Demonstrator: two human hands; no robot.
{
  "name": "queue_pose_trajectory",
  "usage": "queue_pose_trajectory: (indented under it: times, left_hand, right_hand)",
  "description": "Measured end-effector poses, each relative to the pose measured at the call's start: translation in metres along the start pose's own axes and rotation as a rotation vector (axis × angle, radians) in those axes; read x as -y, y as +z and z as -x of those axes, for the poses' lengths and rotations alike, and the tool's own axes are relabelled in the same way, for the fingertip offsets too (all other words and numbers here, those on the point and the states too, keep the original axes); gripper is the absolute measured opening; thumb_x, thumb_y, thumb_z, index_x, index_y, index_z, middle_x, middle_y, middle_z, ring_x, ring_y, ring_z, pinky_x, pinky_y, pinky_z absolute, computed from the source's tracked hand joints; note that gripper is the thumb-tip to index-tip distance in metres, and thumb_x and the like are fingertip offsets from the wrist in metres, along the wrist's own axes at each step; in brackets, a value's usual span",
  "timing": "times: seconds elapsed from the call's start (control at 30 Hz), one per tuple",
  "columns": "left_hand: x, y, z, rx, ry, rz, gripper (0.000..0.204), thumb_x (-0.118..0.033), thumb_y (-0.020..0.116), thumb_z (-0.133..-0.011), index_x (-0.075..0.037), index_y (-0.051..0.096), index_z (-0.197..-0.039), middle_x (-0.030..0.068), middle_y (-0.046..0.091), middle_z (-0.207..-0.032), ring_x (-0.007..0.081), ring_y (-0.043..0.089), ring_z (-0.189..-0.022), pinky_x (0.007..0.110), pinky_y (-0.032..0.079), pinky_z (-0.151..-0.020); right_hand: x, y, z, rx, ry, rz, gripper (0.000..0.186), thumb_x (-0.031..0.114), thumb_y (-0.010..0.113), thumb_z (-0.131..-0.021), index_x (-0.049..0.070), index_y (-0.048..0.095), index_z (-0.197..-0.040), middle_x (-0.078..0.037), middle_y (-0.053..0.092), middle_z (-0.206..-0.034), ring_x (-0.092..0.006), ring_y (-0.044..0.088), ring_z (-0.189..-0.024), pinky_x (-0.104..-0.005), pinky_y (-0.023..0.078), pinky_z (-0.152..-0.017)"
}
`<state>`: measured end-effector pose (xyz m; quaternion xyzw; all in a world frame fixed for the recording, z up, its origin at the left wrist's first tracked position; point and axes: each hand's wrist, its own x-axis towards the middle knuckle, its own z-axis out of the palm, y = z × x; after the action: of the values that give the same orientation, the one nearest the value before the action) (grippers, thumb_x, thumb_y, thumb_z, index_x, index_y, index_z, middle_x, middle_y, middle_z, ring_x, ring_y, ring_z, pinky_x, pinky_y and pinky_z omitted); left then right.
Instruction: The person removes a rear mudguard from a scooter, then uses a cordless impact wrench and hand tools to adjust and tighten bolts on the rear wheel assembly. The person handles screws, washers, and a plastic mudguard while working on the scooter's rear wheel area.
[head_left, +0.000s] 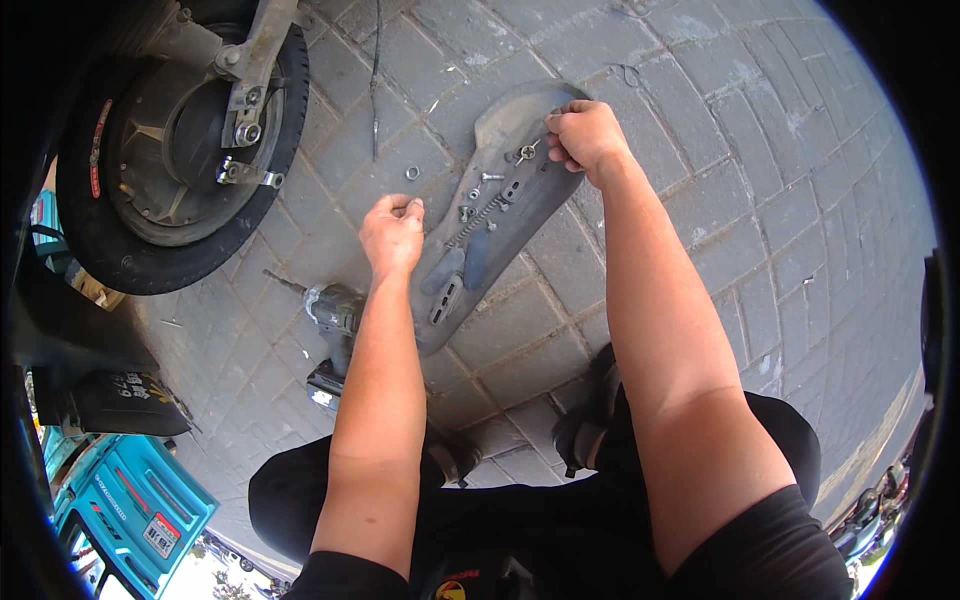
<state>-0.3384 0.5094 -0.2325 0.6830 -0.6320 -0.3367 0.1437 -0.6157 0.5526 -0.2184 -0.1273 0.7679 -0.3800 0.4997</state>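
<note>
A long grey-black curved plastic panel [545,215], like a fender, lies on the paving in front of me with small hardware on it. My right hand [588,140] is closed over its far end, thumb and fingers together; whatever they hold is hidden. Just beside those fingers is a small round metal part [527,153]. Left of the panel, my left hand [393,235] hovers with thumb and fingertips pinched, their contents too small to make out. On the panel lie a coil spring [474,221], a bolt [492,177], dark flat pads [477,258] and a slotted metal piece [446,299].
A wheel with a black tyre [285,190] and its fork arm [245,90] stand at the upper left. A cordless drill [338,318] rests beside my left forearm. One loose nut [412,173] and a dark cable [376,90] are on the pavers. A turquoise vehicle [150,500] is at the lower left.
</note>
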Motion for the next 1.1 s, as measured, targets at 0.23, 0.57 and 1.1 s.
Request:
queue_pose_trajectory:
  times: [0.23, 0.57, 1.1]
  left_hand:
    - [0.008, 0.001, 0.023, -0.045, -0.050, -0.077, 0.022, -0.019, 0.073, -0.083, -0.001, 0.072, -0.096, 0.0120, 0.074, -0.083, 0.0227, 0.071, -0.077, 0.035, 0.054, -0.076]
    - [0.027, -0.019, 0.014, -0.132, -0.081, 0.255, 0.020, -0.015, 0.072, -0.084, 0.003, 0.070, -0.094, 0.0061, 0.069, -0.074, 0.0131, 0.062, -0.067, 0.029, 0.050, -0.065]
    - [-0.061, -0.048, -0.069, -0.039, -0.263, 0.943, 0.025, -0.020, 0.061, -0.095, -0.003, 0.055, -0.113, 0.0104, 0.059, -0.091, 0.0234, 0.061, -0.077, 0.040, 0.054, -0.069]
  right_hand:
    - [-0.014, 0.042, 0.011, 0.117, -0.244, 0.496, 0.026, 0.016, 0.059, -0.077, 0.008, 0.075, -0.096, -0.019, 0.071, -0.101, -0.0349, 0.067, -0.101, -0.0380, 0.053, -0.090]
    - [-0.024, 0.078, 0.026, 0.040, -0.285, 0.848, 0.028, 0.021, 0.069, -0.077, 0.007, 0.075, -0.101, -0.017, 0.072, -0.105, -0.0321, 0.068, -0.104, -0.0394, 0.053, -0.092]
    - [0.012, 0.077, 0.021, 0.146, -0.088, -0.401, 0.012, 0.009, 0.067, -0.087, -0.002, 0.062, -0.090, -0.005, 0.061, -0.073, -0.0132, 0.059, -0.059, -0.0274, 0.047, -0.049]
